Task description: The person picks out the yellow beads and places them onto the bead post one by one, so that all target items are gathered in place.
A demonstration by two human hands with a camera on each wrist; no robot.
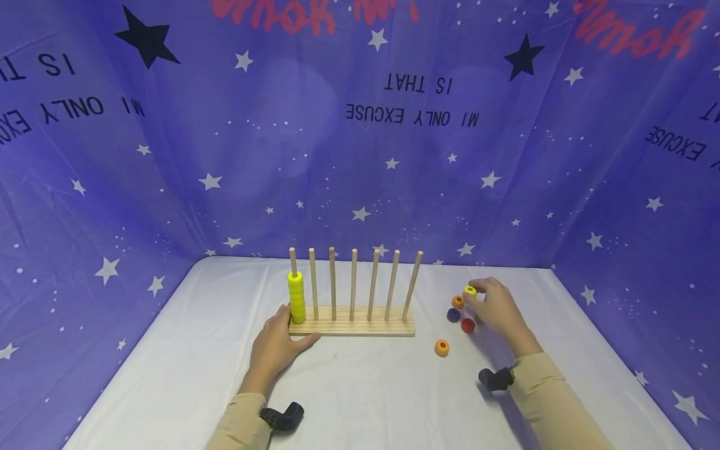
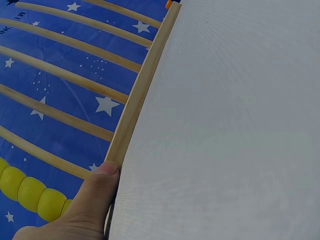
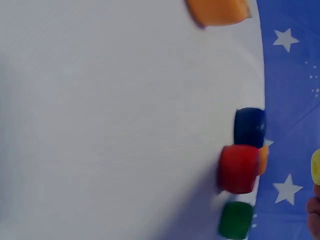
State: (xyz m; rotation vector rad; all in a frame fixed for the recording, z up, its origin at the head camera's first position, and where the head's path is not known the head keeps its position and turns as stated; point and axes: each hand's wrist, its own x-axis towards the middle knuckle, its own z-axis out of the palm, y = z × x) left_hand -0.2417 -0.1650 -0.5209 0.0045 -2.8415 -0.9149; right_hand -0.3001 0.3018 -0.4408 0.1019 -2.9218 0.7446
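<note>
A wooden peg rack with several upright pegs stands on the table. Its leftmost peg carries a stack of yellow beads. My left hand grips the rack's left end. In the left wrist view, the thumb lies along the front edge of the base. Off to the right of the rack, my right hand pinches a single yellow bead between thumb and fingers. Close by lie an orange bead, a dark blue bead and a red bead.
Another orange bead lies nearer the front. A green bead shows beside the red one in the right wrist view. White cloth covers the table, and a purple star-patterned curtain encloses its back and sides.
</note>
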